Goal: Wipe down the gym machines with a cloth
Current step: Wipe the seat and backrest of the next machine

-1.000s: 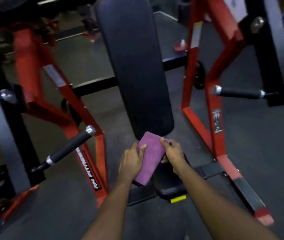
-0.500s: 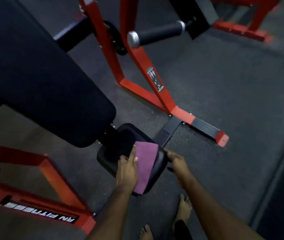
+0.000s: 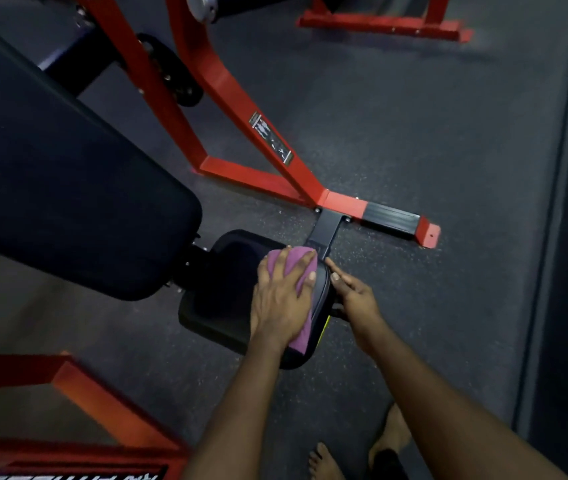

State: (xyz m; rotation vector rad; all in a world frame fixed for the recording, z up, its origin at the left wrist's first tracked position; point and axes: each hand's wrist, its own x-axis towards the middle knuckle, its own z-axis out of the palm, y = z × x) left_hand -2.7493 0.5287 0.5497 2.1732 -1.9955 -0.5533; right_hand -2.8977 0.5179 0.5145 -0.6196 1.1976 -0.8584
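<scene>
1. Left hand (image 3: pixel 282 299) lies flat with fingers spread, pressing the cloth (image 3: pixel 297 258) onto the seat (image 3: pixel 220 282).
2. Purple and mostly covered by that hand, the cloth sits along the seat's right edge.
3. Right hand (image 3: pixel 355 296) holds the seat's right edge, thumb on top and fingers curled underneath.
4. Black back pad (image 3: pixel 68 188) slopes away from the seat's left end.
5. Red frame (image 3: pixel 241 98) stands on the floor (image 3: pixel 414 133) beyond the seat.
6. Bare feet (image 3: pixel 393 431) show near the bottom.

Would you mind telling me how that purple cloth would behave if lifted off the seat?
Probably floppy: the purple cloth drapes over the edge of the seat pad under the left hand. Likely light, being thin. It should slide easily on the smooth pad.
</scene>
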